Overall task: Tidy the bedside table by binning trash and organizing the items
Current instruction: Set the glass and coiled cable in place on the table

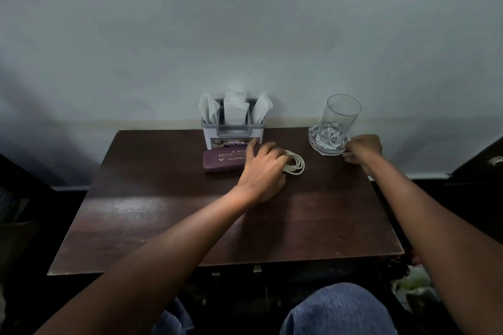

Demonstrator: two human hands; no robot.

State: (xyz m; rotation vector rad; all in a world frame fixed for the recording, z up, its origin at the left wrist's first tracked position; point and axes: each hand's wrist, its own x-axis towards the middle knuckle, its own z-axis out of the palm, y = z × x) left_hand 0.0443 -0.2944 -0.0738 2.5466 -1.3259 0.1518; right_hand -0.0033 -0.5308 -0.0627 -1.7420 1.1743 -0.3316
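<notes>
1. The bedside table (190,226) is seen from its near edge, with 12 o'clock taken toward the wall. All the items are gathered along the far edge, from 12 round to 2 o'clock.
2. The coiled cable (298,165) lies just beside the 3 o'clock end of the spectacle case (221,162). The case's long axis runs 9 to 3 o'clock, while the coil's length appears to run about 11 to 5.
3. The left hand (262,168) is laid over the 9 o'clock half of the coil. Its fingers are curled down onto the loops, and the index finger is held straighter, toward the napkin holder (232,132) at 12 o'clock.
4. The right hand (363,148) is set at the 4 o'clock edge of the glass dish (313,141), on which the tumbler (341,114) stands upright. Its fingers are bent in and appear to pinch the dish's rim, though the fingertips are partly hidden.
5. The coming move is judged to turn on one relation: the cable lies directly under the left hand and well apart from the right, which is taken up with the dish.
6. The coil would best be nudged toward 9 o'clock, squaring it against the case.
</notes>
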